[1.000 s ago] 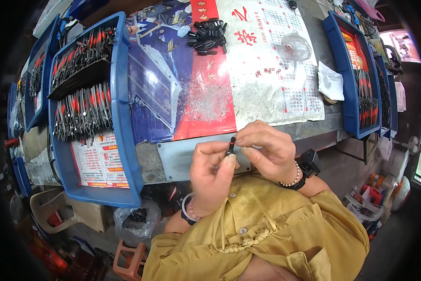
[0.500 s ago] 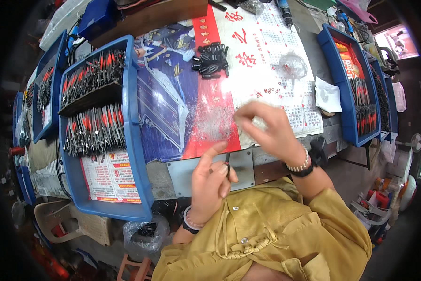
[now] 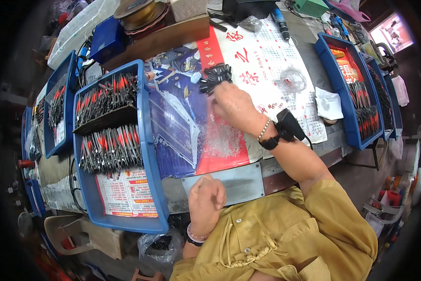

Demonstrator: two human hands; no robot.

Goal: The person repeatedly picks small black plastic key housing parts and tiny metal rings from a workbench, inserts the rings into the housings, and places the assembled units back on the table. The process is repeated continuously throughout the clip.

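My right hand (image 3: 233, 105) reaches across the table to the near edge of a pile of short black tube-like pieces (image 3: 216, 74). Its fingers point down and are mostly hidden behind the hand, so I cannot see what they touch. Close to my body, my left hand (image 3: 206, 199) is curled beside a grey metal plate (image 3: 243, 183) at the table edge. Whatever those curled fingers hold, if anything, does not show. Small red rings (image 3: 274, 107) lie to the right of my right forearm. Fine pale bits (image 3: 224, 140) are scattered on the red sheet between my hands.
At left stands a blue tray (image 3: 160, 206) with rows of black and red slender parts; a similar blue tray (image 3: 357, 138) is at right. A clear plastic bag (image 3: 292, 80), crumpled white paper (image 3: 329, 103) and a blue-handled tool (image 3: 281, 24) lie beyond. A spool (image 3: 138, 16) sits far left.
My right hand has moved forward and left to the black pile. My left hand has drawn back and curled up; the thin dark piece at its fingers no longer shows. The view has shifted.
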